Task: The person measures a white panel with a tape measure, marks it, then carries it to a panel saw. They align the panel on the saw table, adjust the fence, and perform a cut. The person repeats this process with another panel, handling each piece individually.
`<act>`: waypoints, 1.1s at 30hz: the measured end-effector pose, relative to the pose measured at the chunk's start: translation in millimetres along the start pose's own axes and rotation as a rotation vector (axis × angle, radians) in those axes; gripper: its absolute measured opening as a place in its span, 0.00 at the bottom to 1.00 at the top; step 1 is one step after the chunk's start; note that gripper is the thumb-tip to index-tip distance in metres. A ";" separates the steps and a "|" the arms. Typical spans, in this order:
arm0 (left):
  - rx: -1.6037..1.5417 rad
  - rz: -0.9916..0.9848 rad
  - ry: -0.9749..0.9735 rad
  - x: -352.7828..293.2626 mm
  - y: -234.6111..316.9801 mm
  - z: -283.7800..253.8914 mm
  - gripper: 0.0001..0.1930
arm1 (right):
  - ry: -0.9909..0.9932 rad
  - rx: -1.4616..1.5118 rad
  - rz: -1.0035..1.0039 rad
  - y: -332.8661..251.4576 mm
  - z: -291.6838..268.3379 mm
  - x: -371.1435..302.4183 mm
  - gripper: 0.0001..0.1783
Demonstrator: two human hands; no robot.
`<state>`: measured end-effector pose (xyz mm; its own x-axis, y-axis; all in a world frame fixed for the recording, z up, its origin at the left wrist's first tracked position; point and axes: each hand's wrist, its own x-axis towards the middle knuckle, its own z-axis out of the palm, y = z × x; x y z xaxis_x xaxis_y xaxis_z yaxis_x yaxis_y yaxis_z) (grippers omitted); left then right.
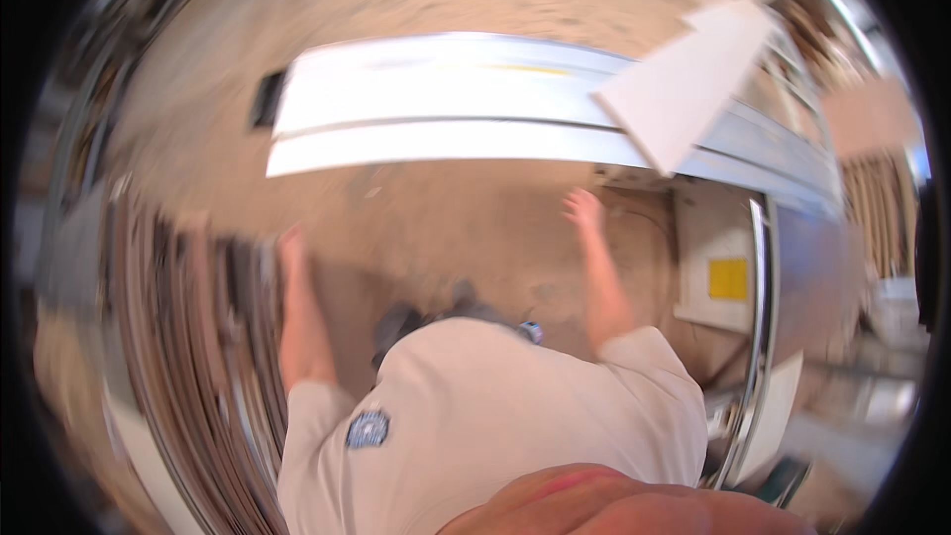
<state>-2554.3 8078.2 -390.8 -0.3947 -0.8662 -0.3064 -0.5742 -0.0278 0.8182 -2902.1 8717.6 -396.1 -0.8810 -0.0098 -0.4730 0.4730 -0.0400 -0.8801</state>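
My left hand (291, 240) is beside a row of upright boards and panels (188, 337) on the left. Motion smears its fingers, and I cannot tell whether it touches the nearest board. Over the floor on the other side, my right hand (582, 206) reaches forward with its fingers apart and nothing in it. It is just short of a long, shiny metal machine table (436, 89). A pale, flat panel (684, 84) with a slanted end lies across the right part of that table.
Under the table's right part stands a light machine cabinet (698, 228) with a yellow label (727, 279). A bluish, shiny surface (812, 272) lies to its right. More boards (877, 203) stand at the far right. The brown floor (426, 228) shows between me and the table.
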 end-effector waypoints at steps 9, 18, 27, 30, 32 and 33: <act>0.146 0.232 -0.090 260.5 149.9 62.6 0.29 | 1.134 0.173 0.048 -69.0 199.0 101.7 0.28; -0.080 -0.310 -0.308 257.6 159.6 62.1 0.29 | 1.389 -0.153 -0.017 -35.9 199.6 129.6 0.28; 0.128 -0.386 -0.229 247.8 166.0 61.1 0.35 | 1.298 -0.018 -0.013 -43.1 179.3 127.0 0.29; 0.127 -0.121 -0.148 230.3 162.9 67.0 0.32 | 1.269 -0.003 0.041 -45.5 170.6 133.6 0.28; 0.273 -0.125 -0.237 224.9 169.3 68.8 0.34 | 1.102 0.212 -0.082 -42.7 164.4 136.1 0.30; 0.328 -0.079 -0.335 226.4 177.1 69.3 0.35 | 1.058 0.215 -0.124 -45.7 157.1 135.2 0.29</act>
<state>-2795.1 7911.7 -349.0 -0.5195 -0.6577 -0.5455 -0.7866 0.1188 0.6059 -3044.5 8561.2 -413.6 -0.4186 0.8681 -0.2668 0.2787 -0.1568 -0.9475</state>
